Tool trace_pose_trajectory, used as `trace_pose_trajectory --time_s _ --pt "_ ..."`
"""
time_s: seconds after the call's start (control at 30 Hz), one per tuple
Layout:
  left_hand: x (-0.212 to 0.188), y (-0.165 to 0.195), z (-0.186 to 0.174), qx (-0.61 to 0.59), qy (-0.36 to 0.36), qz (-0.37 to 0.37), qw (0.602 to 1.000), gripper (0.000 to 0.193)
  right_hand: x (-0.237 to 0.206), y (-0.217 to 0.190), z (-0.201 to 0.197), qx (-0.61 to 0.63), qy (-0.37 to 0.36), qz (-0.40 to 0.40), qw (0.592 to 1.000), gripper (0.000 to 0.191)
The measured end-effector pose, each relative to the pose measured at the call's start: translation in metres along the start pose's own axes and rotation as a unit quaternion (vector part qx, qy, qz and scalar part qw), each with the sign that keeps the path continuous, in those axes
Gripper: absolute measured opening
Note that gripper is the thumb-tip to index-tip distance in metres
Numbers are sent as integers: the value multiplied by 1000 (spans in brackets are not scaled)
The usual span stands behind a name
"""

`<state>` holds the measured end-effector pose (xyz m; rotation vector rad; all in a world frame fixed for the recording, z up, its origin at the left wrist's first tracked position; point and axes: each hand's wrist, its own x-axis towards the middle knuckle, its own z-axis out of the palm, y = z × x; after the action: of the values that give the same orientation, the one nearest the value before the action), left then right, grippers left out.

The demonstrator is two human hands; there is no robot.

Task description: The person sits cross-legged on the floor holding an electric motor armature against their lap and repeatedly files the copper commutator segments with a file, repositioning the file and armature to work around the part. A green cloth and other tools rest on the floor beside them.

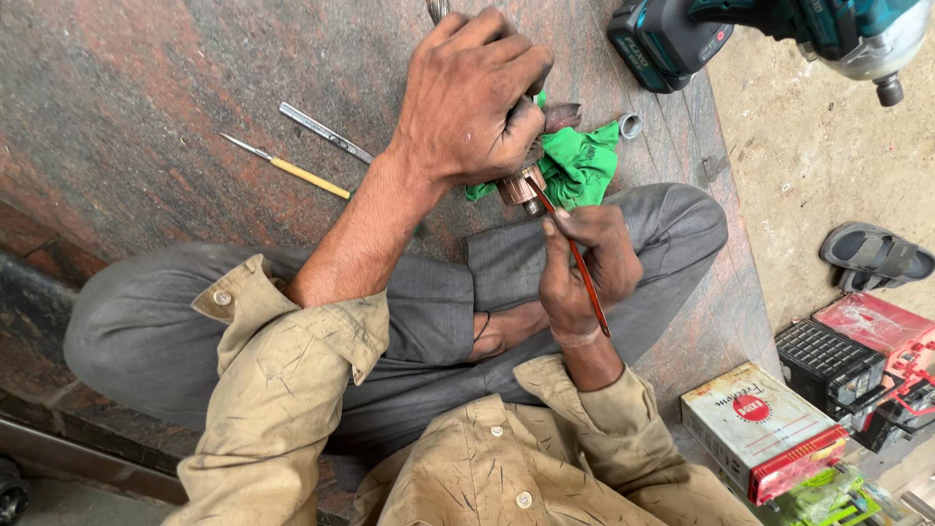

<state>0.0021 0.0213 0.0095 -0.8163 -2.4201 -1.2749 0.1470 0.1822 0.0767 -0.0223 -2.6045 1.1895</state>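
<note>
My left hand (477,93) is closed around a metal motor part (526,187) with a coppery end, holding it over my crossed legs. My right hand (582,263) grips a thin red-handled tool (584,273) like a pen, its tip touching the coppery end of the part. A green cloth (582,164) lies on the floor just behind the part, partly under my left hand. Most of the metal part is hidden inside my fist.
A yellow-handled screwdriver (292,170) and a slim metal tool (326,132) lie on the reddish stone floor to the left. A teal cordless driver (779,34) sits top right. A sandal (875,255), a red case (881,326) and a box (760,419) are on the right.
</note>
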Motion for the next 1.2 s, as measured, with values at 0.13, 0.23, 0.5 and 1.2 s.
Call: trace_pose_trajectory --time_s 0.13,0.23,0.5,1.2 --pt "0 -2 1 4 -3 2 1000 30 -1 -2 -15 -45 -39 -80 995 20" --pt "0 -2 2 4 1 6 1000 31 1 1 -10 -80 -31 -123 989 20" --pt "-1 -3 3 6 -9 10 1000 31 7 -1 -14 -114 -68 -174 976 23" --pt "-3 -5 5 -13 -1 6 1000 29 -5 24 -15 -135 -61 -217 965 20"
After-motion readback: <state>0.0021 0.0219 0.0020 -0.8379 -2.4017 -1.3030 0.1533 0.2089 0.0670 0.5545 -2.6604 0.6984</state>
